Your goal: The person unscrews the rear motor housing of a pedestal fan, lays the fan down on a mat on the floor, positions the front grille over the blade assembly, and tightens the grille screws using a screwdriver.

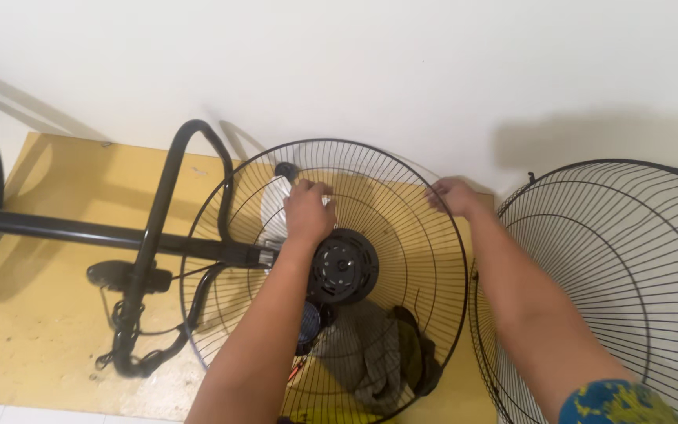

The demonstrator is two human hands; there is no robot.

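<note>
Left hand (pixel 308 210) sits inside the rear fan guard (pixel 221 259), fingers curled down onto the wires just above the black motor hub (pixel 344 266); what it pinches, if anything, I cannot tell. Right hand (pixel 453 195) grips the guard's upper right rim, fingers folded over the wire. The guard lies on the yellow floor mat (pixel 33 314) with its black stand (pixel 151 235). A crumpled cloth (pixel 378 353) shows through the wires. A second guard (pixel 629 267) is cut off at right.

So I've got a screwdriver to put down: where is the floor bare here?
Bare yellow floor lies below the black stand pole, left of the coiled cord. Crowded: the rear fan guard under both hands, rags inside, the loose front guard beside it.
</note>
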